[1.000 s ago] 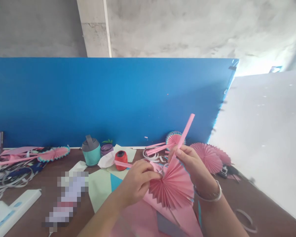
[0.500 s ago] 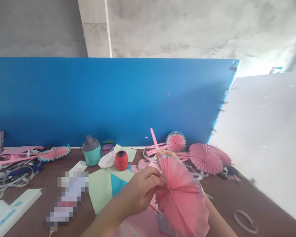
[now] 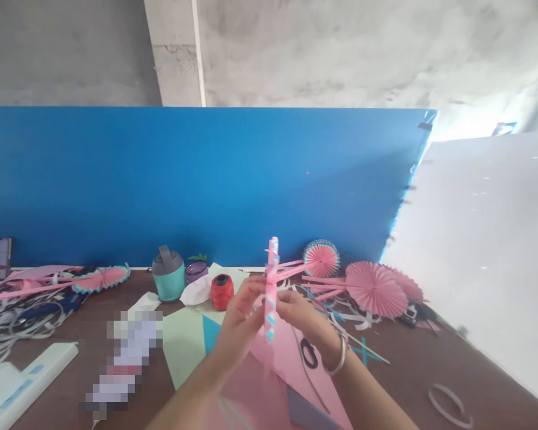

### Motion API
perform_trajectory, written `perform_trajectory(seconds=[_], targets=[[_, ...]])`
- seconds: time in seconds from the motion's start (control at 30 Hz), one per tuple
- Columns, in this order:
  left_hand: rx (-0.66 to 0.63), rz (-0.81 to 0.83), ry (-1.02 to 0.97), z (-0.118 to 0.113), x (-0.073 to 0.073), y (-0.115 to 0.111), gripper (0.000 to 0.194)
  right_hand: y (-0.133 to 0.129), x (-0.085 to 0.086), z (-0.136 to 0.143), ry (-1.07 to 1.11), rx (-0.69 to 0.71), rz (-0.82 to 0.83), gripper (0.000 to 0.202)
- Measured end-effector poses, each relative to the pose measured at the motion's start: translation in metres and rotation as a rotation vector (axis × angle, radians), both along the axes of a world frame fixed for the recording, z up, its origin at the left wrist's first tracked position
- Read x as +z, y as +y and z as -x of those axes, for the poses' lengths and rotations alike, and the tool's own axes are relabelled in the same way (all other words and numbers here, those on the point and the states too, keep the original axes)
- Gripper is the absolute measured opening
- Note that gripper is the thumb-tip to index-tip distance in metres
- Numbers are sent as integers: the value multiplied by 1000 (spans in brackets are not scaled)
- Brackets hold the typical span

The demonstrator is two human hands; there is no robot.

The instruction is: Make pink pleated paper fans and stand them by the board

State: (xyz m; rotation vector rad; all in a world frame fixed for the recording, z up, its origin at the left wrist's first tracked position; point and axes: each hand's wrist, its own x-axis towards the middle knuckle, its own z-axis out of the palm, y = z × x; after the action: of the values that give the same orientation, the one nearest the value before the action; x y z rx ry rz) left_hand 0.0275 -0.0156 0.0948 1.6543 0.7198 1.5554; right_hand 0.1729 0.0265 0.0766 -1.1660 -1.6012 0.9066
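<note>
- I see a big blue board [image 3: 206,179] standing along the far edge of the brown table [image 3: 416,358].
- Pink paper sheets [image 3: 264,394] lie flat by the middle of the table's near edge, under both arms.
- A pale green sheet [image 3: 182,340] lies just left of the pink ones, with a bit of blue paper showing on it.
- A white power strip [image 3: 56,358] sits at the table's near left corner.
- The left hand [image 3: 240,313] has its thumb and fingers closed on a pink folded paper fan [image 3: 271,292].
- The right hand [image 3: 300,310] pinches that same fan from the other side. The fan is up in the air over the pink sheets, upright and turned so I see only its thin side, a bit blurry.
- Two pink fans [image 3: 376,289] lie together near the table's far right corner.
- A round fan with a blue rim [image 3: 321,260] leans by the far edge, left of those two.
- One more fan [image 3: 102,279] lies near the far left corner.
- A teal cup [image 3: 169,280] with a gray lid stands by the far edge, left of the middle.
- A red spool of thread [image 3: 222,292] stands between the cup and the left hand.
- A silver bracelet [image 3: 341,353] circles the right wrist.
</note>
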Motion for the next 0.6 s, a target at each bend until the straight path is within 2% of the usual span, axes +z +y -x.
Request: perform_trajectory(seconds=[0.13,0.23,0.3,0.33,0.5,0.6], targets=[[-44,191,-203,13,-8,18,34,-7,15,7,84,81,-9,24],[-34,185,-274,22,-10,28,41,-24,30,14,35,114,-104,34],[-45,197,-311,25,-9,32,42,-34,34,19,-55,116,-147,28],[-58,217,-343,25,-9,33,42,-37,33,22,-119,80,-177,21],[-140,324,-494,24,-8,34,33,-42,22,29,-498,-143,-300,13],[-175,366,-511,25,-9,35,27,-41,20,29,-582,-190,-301,20]])
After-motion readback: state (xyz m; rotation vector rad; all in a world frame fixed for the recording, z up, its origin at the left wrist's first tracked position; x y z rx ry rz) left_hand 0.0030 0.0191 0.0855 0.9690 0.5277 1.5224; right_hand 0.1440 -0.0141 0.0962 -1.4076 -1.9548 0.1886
